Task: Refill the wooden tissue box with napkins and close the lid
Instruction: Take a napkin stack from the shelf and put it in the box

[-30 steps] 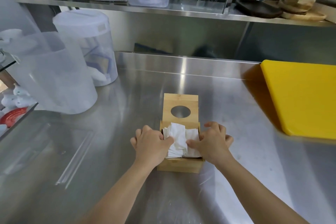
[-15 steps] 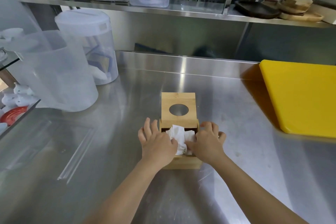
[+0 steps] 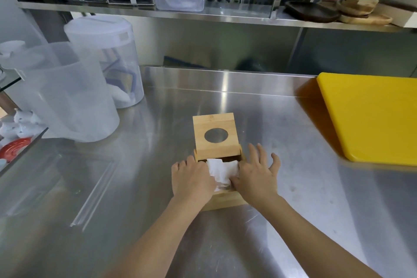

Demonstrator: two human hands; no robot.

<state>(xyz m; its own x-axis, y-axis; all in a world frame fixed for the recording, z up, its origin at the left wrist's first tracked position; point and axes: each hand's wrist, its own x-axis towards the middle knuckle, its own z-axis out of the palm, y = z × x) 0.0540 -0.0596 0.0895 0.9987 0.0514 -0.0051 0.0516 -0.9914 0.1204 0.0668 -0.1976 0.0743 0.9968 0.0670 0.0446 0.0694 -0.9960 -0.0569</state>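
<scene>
A wooden tissue box (image 3: 228, 200) stands on the steel counter in front of me. Its hinged lid (image 3: 215, 136), with a round hole, leans back open. White napkins (image 3: 222, 170) lie crumpled inside the box. My left hand (image 3: 191, 179) rests over the box's left side, fingers curled down onto the napkins. My right hand (image 3: 257, 174) lies over the right side with fingers spread, its thumb pressing on the napkins. The hands hide most of the box's rim.
A yellow cutting board (image 3: 370, 117) lies at the right. Two translucent plastic jugs (image 3: 67, 95) stand at the left, beside a glass case with a red plate (image 3: 13, 150). A steel shelf (image 3: 203, 16) above holds a clear container and wooden dishes.
The napkins have sunk deeper into the box under both hands. My right hand's fingers have spread out; my left hand's fingers have curled down.
</scene>
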